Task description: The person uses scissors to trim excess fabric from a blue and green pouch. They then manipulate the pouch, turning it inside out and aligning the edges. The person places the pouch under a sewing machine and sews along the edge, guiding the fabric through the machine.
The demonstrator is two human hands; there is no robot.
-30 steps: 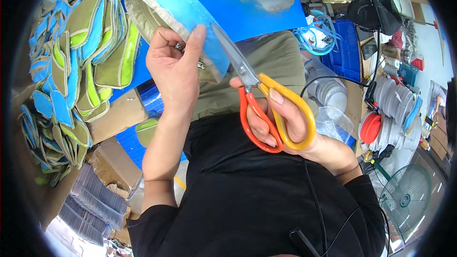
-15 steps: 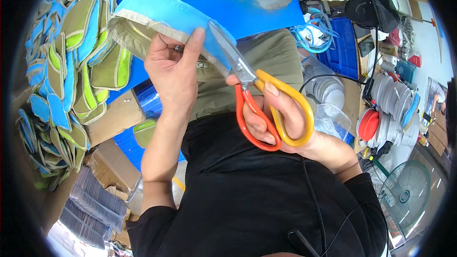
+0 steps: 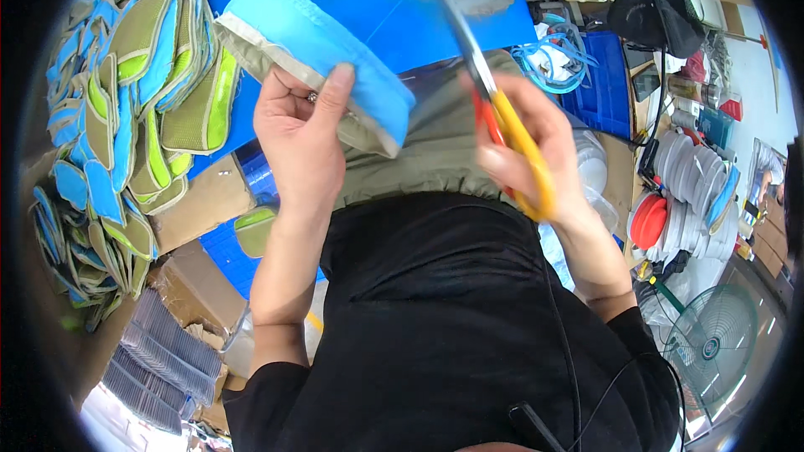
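Note:
My left hand (image 3: 297, 125) pinches a folded fabric piece (image 3: 310, 38), light blue with beige-olive edging, with a small metal bit showing between thumb and fingers. To its right, my right hand (image 3: 532, 142) grips scissors (image 3: 523, 147) with yellow and red handles; they are motion-blurred, their blades pointing up, away from the fabric. Beyond both hands lies a blue board (image 3: 394, 25) with a grey worn patch.
Left, a large pile of olive, green and blue padded pieces (image 3: 138, 42); below it, cardboard boxes (image 3: 197, 285) and grey stacks (image 3: 167, 368). Right, a blue bin (image 3: 595, 75), tape rolls (image 3: 678, 163), a black mesh bag (image 3: 645, 17) and a green fan (image 3: 712, 343).
The scissors have left the fabric, lifting and turning upright as my right hand moved up. My left hand has barely moved; the fabric's right end now shows clear of the blades.

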